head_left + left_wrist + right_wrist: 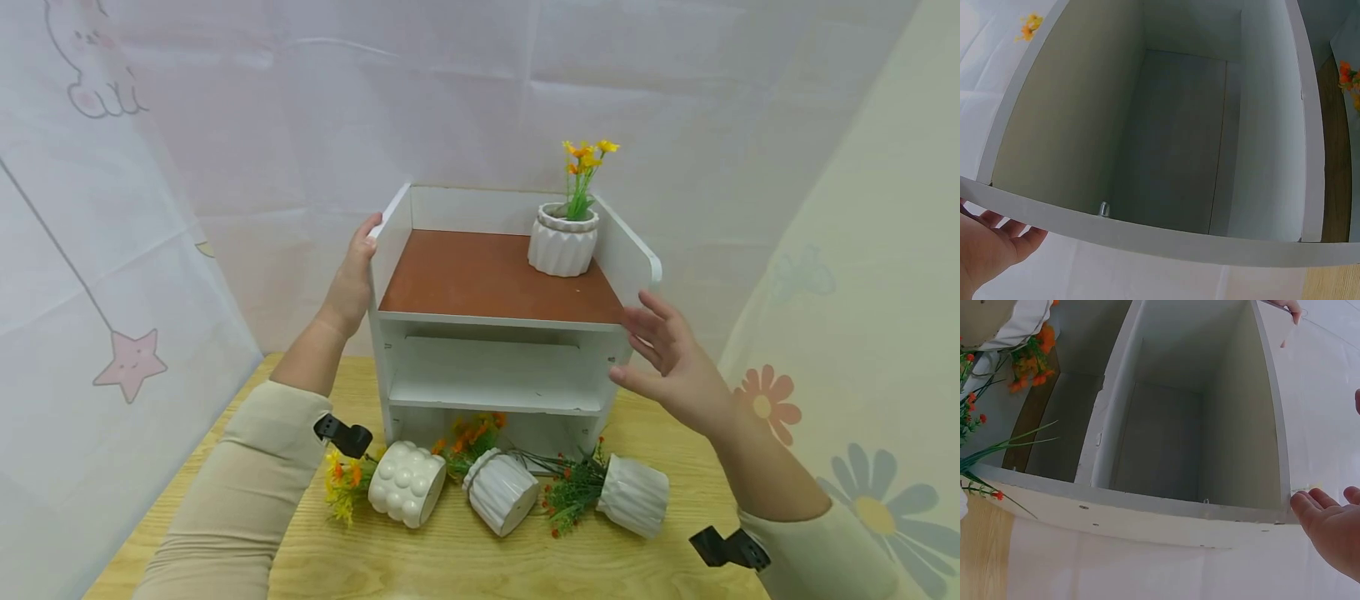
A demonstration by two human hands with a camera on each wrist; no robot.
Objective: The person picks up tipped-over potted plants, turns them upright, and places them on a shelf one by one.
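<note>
A small white shelf unit [495,402] with a brown top board [472,279] stands upright on the table. My left hand [351,287] rests against the outer face of its left side panel, fingertips near the top edge. In the left wrist view those fingers [1025,240] lie along the panel's outside. My right hand [675,362] is spread beside the right panel, fingertips right at its front edge and nothing in the palm. On the brown board at the back right stands a white ribbed flowerpot [562,246] with yellow and orange flowers [585,158].
In front of the shelf, three potted flowers lie tipped over on the wooden table [420,567]: a bobbled white pot [407,483], a ribbed white pot [501,492] and another white pot [634,496] with red-dotted greenery. Printed cloth [315,108] hangs behind and at both sides.
</note>
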